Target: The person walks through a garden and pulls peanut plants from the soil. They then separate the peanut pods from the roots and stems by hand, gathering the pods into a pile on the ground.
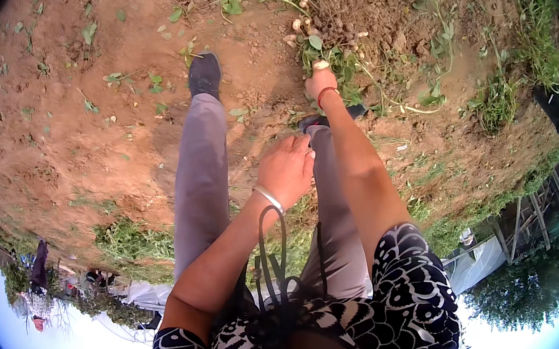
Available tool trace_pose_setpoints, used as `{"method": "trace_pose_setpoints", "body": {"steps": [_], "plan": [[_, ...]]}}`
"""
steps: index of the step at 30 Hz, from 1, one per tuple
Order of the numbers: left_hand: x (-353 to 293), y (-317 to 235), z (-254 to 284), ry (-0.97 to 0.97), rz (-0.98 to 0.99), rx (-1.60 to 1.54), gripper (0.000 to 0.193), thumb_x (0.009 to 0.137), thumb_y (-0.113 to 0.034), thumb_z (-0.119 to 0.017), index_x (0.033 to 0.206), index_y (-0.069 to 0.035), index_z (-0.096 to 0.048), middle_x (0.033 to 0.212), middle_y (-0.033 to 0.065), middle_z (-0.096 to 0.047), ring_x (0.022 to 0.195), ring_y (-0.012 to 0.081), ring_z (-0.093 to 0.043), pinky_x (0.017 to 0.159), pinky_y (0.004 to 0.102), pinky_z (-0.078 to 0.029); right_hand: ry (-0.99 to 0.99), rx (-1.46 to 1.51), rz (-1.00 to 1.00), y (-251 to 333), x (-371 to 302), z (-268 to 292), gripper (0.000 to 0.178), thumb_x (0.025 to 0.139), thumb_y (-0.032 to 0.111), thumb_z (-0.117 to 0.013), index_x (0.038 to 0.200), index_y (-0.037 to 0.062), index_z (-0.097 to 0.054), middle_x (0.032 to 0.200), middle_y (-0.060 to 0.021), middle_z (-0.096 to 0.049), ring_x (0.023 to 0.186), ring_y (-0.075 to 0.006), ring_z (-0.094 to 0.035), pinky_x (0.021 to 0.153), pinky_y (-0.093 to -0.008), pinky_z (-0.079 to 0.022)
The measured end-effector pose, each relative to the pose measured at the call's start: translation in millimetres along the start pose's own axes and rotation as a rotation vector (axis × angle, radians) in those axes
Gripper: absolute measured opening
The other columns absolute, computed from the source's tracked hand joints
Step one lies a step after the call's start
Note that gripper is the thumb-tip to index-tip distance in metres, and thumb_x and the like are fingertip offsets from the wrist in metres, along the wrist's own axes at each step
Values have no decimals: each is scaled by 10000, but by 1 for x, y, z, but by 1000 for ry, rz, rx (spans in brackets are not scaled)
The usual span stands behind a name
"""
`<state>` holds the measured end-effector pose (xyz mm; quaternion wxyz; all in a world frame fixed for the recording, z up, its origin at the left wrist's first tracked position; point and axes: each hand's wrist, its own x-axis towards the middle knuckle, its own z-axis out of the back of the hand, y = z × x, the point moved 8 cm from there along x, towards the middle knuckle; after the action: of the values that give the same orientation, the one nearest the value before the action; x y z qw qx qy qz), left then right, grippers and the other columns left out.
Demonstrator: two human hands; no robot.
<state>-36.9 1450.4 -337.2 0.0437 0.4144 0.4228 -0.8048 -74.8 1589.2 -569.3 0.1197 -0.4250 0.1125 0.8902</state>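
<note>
My right hand [321,83], with a red band at its wrist, is closed around the stems of a peanut plant [350,68]. Its tangled roots [336,10] spread out beyond the fist, and several pale peanut pods [297,24] hang among them. One pod [320,65] shows right at the top of the fist. My left hand [286,171], wearing a silver bracelet [269,199], is held in front of my right leg, nearer to me than the plant. Its fingers are bent and pressed together; whatever they may hold is hidden.
Reddish-brown soil [133,122] with scattered leaves lies around my dark shoes [204,75]. More green plants [497,102] are on the right, and a leafy vine [440,36] lies beyond my right hand. Another person [37,302] appears at the far left edge.
</note>
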Motion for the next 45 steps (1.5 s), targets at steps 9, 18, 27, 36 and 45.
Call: {"method": "trace_pose_setpoints", "body": {"steps": [9, 18, 27, 36, 45], "plan": [[-9, 13, -4, -61, 41, -30, 298, 836, -184, -485, 1075, -10, -523, 942, 164, -562, 896, 335, -544, 772, 416, -442, -920, 391, 93, 17, -113, 160, 675, 666, -37, -540, 1317, 76, -403, 981, -159, -602, 822, -299, -603, 734, -347, -474], [-4, 16, -3, 18, 73, 49, 309, 850, -193, -475, 1094, -9, -522, 999, 174, -561, 914, 352, -539, 791, 417, -440, 16, 282, -51, -10, 12, 9, 569, 720, 48, -569, 1278, 74, -457, 968, -191, -627, 869, -324, -607, 755, -376, -484], [21, 21, 32, -65, 263, -956, 807, 782, -515, -614, 1289, 59, -360, 1279, 209, -439, 1252, 253, -355, 1020, 355, -294, 65, 1543, 71, 24, -172, 137, 515, 758, -86, -555, 1254, 33, -478, 880, -2, -620, 691, -71, -545, 636, -223, -446], [-77, -76, 63, 187, 142, -1154, 555, 745, -184, -725, 1198, 3, -462, 1113, 75, -564, 1041, 177, -518, 929, 330, -387, 162, 1312, 344, 74, -352, 205, 529, 771, -24, -647, 1264, 42, -467, 1111, -16, -575, 959, -79, -509, 843, -223, -418], [-149, -190, 163, -304, -218, -595, 323, 710, -283, -670, 836, 12, -640, 747, 114, -643, 689, 183, -602, 662, 315, -481, -262, 232, 805, 90, -472, 383, 553, 707, 223, -730, 1177, 18, -523, 982, -163, -581, 866, -237, -592, 734, -296, -480]]}}
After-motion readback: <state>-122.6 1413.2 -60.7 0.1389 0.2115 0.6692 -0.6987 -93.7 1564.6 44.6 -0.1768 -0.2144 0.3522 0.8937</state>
